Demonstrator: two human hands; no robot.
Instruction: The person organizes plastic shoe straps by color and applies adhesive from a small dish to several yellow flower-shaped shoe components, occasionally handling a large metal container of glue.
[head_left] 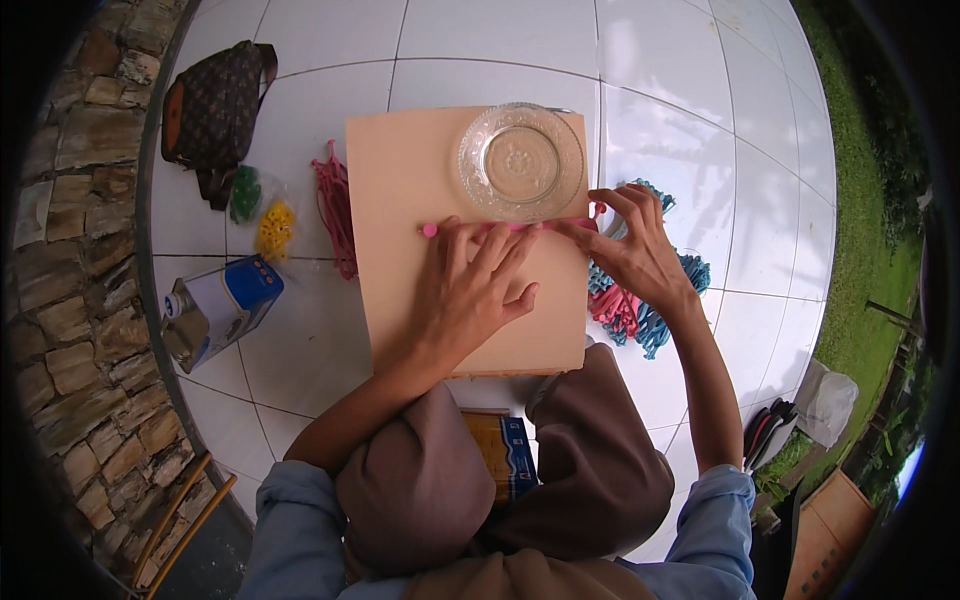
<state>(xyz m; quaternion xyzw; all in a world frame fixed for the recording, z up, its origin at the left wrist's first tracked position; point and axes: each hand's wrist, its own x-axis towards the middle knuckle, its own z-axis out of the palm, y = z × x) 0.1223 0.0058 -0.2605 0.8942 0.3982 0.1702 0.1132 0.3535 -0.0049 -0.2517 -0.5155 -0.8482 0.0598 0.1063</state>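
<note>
A slim pink rubbery-looking strip with a rounded end lies crosswise on a tan board before me. My left hand rests over the strip, fingers stretched and palm down, covering much of its length. At the board's right edge, my right hand bends its fingers and thumb around the strip's other end, which is partly hidden. Just beyond the strip sits a clear glass plate, close to the fingertips of my left hand.
Blue strips and pink strips lie bunched right of the board; more pink strips lie left. Further left are a brown bag, green pieces, yellow pieces and a metal can. White tiles surround them.
</note>
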